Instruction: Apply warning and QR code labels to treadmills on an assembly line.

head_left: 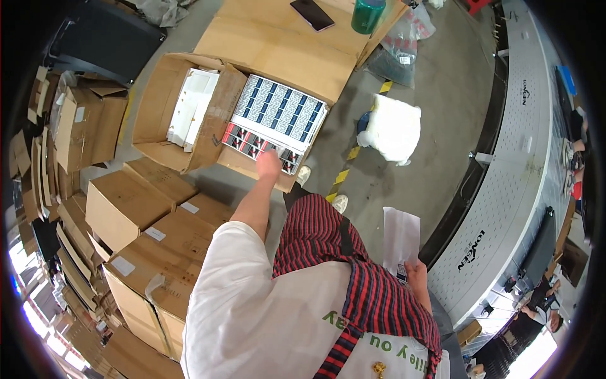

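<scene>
A brown cardboard surface (271, 38) fills the upper middle of the frame, bearing a phone (312, 14) and a green bottle (368, 16). Below it, the blue-and-white packs (278, 107) sit in rows beside an open carton (151, 104); the red-and-black packs (251, 144) line the near edge. The person's left hand (269, 163) is over these, fingers bent down; whether they grip a pack cannot be told. At lower right, the right hand (416, 276) pinches a white sheet (402, 237).

Stacked cartons (170, 237) crowd the lower left. Grey floor (435, 82) stretches between the packs and the long white panel (492, 208) at right, crossed by yellow-black tape (341, 183), with a white bundle (394, 129) near it.

Dark lettering marks the panel, green letters the shirt (271, 303), a square code the sheet; white labels dot the cartons.
</scene>
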{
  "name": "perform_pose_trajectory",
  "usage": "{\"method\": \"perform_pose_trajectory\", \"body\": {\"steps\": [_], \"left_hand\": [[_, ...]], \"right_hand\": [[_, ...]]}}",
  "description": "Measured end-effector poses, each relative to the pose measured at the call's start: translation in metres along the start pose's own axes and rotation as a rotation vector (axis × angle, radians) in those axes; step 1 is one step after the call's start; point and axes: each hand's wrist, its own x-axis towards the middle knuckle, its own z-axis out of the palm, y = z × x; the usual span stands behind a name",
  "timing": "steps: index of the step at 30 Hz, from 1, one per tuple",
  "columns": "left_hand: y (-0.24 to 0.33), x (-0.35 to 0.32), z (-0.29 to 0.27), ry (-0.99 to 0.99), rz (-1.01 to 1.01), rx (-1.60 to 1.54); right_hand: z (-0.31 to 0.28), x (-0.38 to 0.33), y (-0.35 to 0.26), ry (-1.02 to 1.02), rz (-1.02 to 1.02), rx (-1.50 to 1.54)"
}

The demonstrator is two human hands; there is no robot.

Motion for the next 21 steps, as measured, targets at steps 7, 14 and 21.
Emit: {"method": "perform_pose_trajectory", "body": {"steps": [7, 14, 21], "left_hand": [[-0.001, -0.001, -0.046, 0.083, -0.087, -0.129], [0.159, -0.076, -0.111, -0.197, 1.1, -0.507], [0.242, -0.181, -0.116, -0.808, 1.901, -0.343]], "right_hand": [[0.015, 0.018, -0.046, 0.061, -0.125, -0.066], [0.04, 0.037, -0.152, 0.014, 0.204, 0.527], [0.039, -0.025, -0.169, 0.32, 0.027, 1.398]]}}
